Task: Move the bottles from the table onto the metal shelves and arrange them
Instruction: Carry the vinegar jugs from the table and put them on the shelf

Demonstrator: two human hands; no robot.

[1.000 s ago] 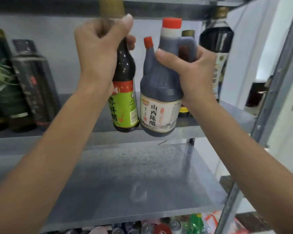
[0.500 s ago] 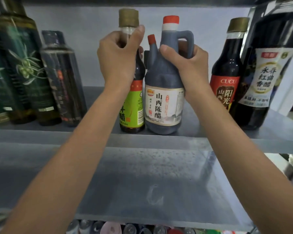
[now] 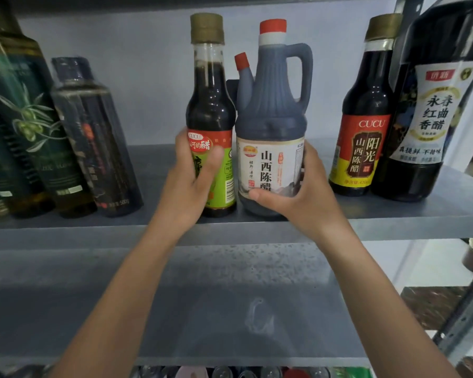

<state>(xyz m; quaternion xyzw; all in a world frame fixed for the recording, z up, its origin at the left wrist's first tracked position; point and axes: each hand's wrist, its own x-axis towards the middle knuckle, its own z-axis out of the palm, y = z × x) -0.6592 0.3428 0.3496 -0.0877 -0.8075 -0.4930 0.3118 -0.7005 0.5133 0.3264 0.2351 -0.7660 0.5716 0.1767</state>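
Note:
Two bottles stand side by side at the front middle of the upper metal shelf (image 3: 410,216). The slim dark vinegar bottle with a green label and gold cap (image 3: 211,105) is gripped low on its body by my left hand (image 3: 191,184). Right beside it, touching, is the handled vinegar jug with a red cap and white label (image 3: 270,113). My right hand (image 3: 300,192) wraps around the jug's lower body, thumb across the front of the label. Both bottles are upright on the shelf.
At the left of the shelf stand an olive oil bottle (image 3: 25,126) and a dark wrapped bottle (image 3: 93,137). At the right stand a CUCU vinegar bottle (image 3: 363,126) and a large dark bottle (image 3: 431,110). A lower shelf (image 3: 175,309) lies below, with bottle tops (image 3: 230,372) beneath it.
Both bottles went from held in the air to standing on the upper shelf. My hands slid down from the necks and handle to the lower bodies.

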